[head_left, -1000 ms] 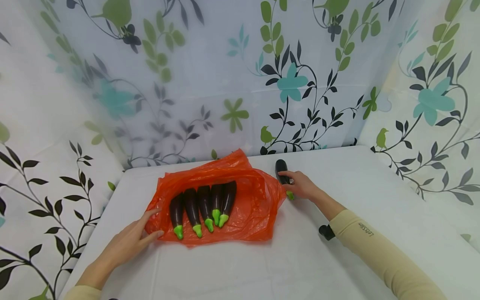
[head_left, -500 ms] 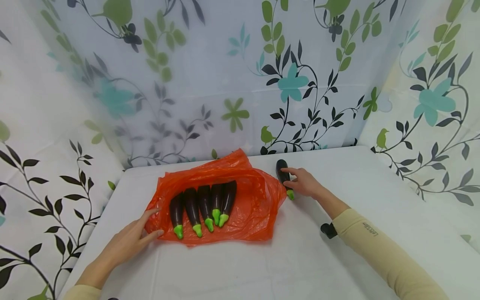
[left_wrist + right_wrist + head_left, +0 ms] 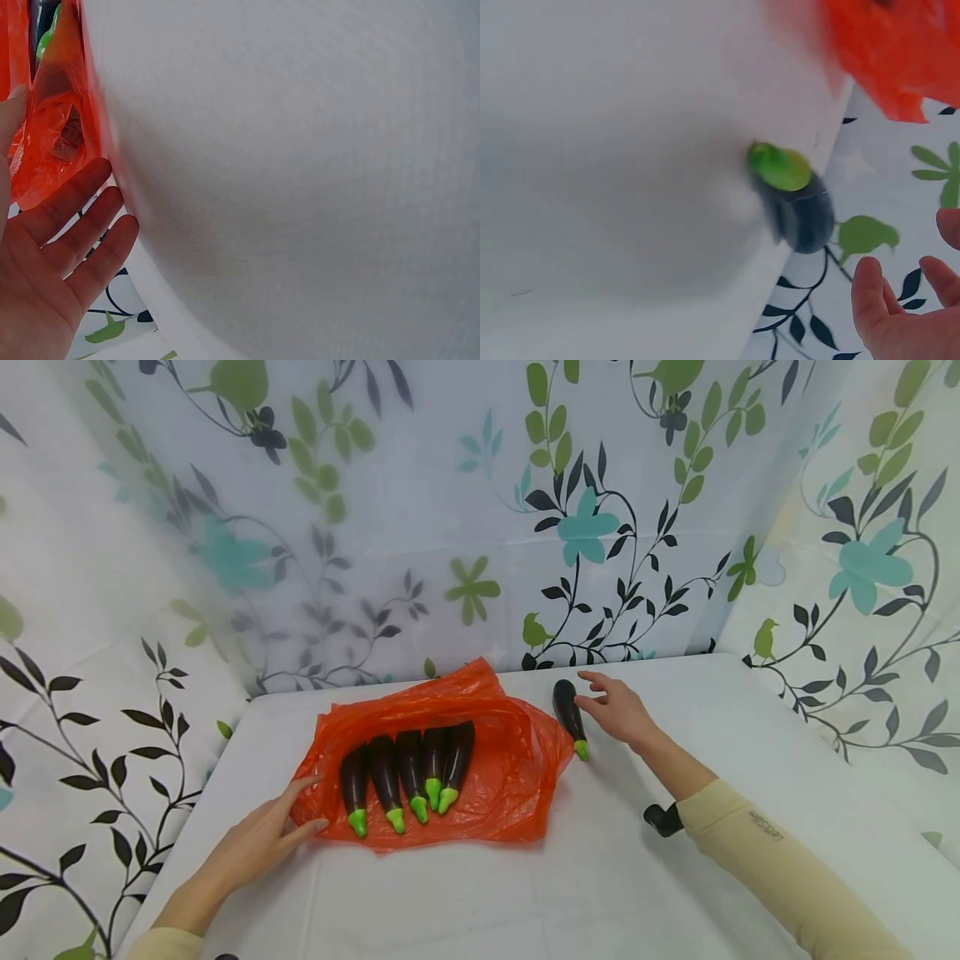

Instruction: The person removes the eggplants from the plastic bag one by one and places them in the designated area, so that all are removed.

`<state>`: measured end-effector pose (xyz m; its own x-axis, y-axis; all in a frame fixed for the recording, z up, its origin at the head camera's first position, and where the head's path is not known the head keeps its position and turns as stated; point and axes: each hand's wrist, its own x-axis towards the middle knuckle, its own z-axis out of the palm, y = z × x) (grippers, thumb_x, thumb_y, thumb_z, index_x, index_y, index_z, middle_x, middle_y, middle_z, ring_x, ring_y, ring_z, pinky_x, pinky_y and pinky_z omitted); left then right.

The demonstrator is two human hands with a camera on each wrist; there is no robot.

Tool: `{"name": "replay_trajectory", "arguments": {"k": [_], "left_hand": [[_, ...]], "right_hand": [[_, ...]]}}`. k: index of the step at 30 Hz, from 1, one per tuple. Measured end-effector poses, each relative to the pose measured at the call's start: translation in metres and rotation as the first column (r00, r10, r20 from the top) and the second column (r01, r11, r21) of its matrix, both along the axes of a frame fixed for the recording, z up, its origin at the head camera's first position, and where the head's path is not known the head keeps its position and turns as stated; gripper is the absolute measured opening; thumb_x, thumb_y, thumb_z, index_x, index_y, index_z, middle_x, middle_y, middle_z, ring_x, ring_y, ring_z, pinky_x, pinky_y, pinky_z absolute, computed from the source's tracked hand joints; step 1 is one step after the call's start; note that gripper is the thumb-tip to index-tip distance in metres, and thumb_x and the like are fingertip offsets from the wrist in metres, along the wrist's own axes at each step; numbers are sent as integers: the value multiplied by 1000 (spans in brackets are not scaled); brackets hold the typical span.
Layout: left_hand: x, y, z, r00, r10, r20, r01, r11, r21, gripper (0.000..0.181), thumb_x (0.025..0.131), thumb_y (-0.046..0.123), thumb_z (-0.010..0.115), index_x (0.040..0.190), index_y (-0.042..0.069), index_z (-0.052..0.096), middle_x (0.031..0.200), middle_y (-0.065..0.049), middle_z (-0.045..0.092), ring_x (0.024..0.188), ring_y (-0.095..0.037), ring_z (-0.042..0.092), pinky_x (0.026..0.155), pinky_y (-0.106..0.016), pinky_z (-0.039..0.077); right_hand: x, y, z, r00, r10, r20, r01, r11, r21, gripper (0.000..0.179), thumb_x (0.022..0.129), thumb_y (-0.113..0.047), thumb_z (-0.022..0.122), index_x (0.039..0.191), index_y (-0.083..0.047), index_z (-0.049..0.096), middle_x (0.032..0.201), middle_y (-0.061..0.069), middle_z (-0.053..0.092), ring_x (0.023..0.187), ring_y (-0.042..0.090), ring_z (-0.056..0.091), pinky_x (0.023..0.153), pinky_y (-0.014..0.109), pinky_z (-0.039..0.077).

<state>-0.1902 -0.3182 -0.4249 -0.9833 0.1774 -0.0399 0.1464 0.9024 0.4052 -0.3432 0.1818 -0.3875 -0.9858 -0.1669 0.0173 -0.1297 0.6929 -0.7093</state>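
A red plastic bag (image 3: pixel 491 810) lies spread on the white table, its mouth toward me. Several dark purple eggplants (image 3: pixel 384 777) with green stems lie side by side in it. At the bag's left edge rests my left hand (image 3: pixel 258 843); in the left wrist view its fingers (image 3: pixel 86 244) are spread and straight. A single eggplant (image 3: pixel 570 714) lies on the table just right of the bag, green stem toward me. My right hand (image 3: pixel 618 710) is beside it on the right, fingers loosely bent and apart from it. The right wrist view shows this eggplant (image 3: pixel 802 210) slightly blurred.
The white table (image 3: pixel 420 910) ends at a patterned curtain (image 3: pixel 405 527) behind and at both sides. A black device (image 3: pixel 663 820) sits at the right sleeve, partly hidden by it. A small dark thing shows at the bottom edge, mostly cut off.
My right hand has let go of the single eggplant and moved a little to the right, away from it. That eggplant, the bag and my left hand stay in place.
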Motion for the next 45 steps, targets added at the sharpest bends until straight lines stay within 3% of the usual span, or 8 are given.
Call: {"name": "replay_trajectory", "arguments": {"k": [10, 21, 31, 45], "left_hand": [[0, 1, 0, 1000, -1, -5, 1, 1000, 4, 77, 90, 49, 65, 148, 13, 30, 80, -1, 49, 75, -18, 48, 59, -33, 42], [0, 0, 0, 1000, 8, 4, -8, 1000, 1, 76, 90, 50, 65, 148, 15, 30, 82, -1, 51, 75, -16, 49, 60, -33, 44], [-1, 0, -1, 1000, 14, 7, -14, 1000, -4, 73, 90, 50, 64, 147, 17, 31, 81, 0, 52, 75, -16, 50, 60, -32, 44], [-1, 0, -1, 1000, 10, 2, -10, 1000, 1, 75, 90, 50, 64, 147, 16, 30, 81, 0, 51, 74, -16, 49, 59, -33, 43]], "right_hand": [[27, -15, 30, 999, 14, -39, -18, 996, -93, 58, 99, -36, 58, 151, -19, 37, 147, 18, 41, 130, 37, 47, 93, 54, 49], [62, -44, 46, 989, 124, -86, -137, 977, -166, 55, 97, -29, 61, 148, -20, 43, 144, 11, 44, 122, 30, 52, 89, 44, 54], [82, -68, 52, 961, 254, -109, -271, 944, -188, 55, 96, -28, 63, 147, -18, 44, 143, 10, 45, 124, 34, 53, 90, 44, 53], [86, -95, 39, 921, 369, -128, -378, 924, -59, 61, 94, -28, 67, 148, -15, 42, 141, 9, 48, 123, 29, 49, 92, 45, 51]]}}
